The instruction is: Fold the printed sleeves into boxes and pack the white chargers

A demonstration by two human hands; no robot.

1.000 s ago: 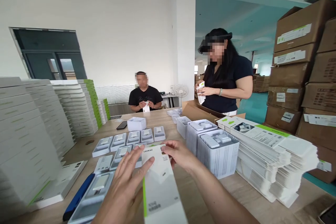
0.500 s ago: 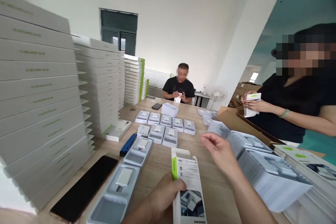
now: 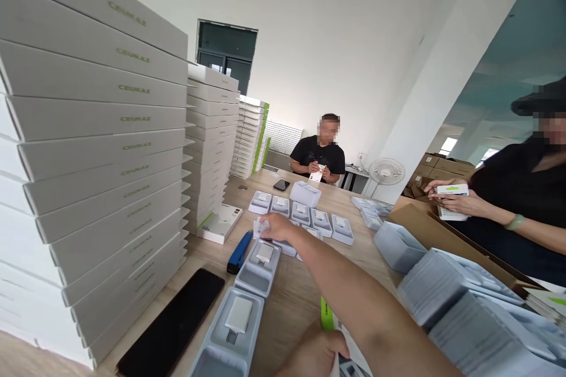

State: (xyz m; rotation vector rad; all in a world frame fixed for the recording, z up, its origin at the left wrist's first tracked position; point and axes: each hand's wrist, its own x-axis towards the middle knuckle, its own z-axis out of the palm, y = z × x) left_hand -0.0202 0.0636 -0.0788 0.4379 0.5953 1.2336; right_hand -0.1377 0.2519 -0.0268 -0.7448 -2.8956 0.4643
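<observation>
Your right hand (image 3: 276,227) is stretched out across the surface (image 3: 287,318), fingers (image 3: 264,227) down on a white tray (image 3: 285,249); can't tell if that grip has actually closed on it. Your left hand (image 3: 315,356) is low at the frame's bottom edge, gripping a white carton (image 3: 347,353) with a green edge.

Right hand (image 3: 275,227) on plastic tray (image 3: 286,249)

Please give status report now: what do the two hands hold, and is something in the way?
Left grip: on white carton, green edge, low in view. Right grip: reaching, touching white item on pale blue tray. Blue-handled tool lies beside the trays.
</observation>
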